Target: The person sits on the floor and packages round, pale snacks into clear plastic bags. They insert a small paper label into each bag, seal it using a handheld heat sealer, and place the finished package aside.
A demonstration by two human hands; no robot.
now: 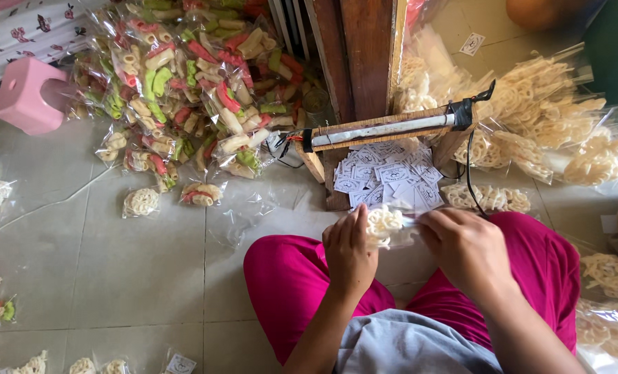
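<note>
A small clear bag of pale ring crackers (385, 227) sits above the lap in pink trousers, gripped between both hands: the left hand (349, 253) closes around its side, the right hand (464, 246) pinches its open end. Just beyond lie paper labels (386, 174) under a wooden sealer bar (385, 129), with colourful snack packets (191, 90) piled on the tiled floor (115, 263).
</note>
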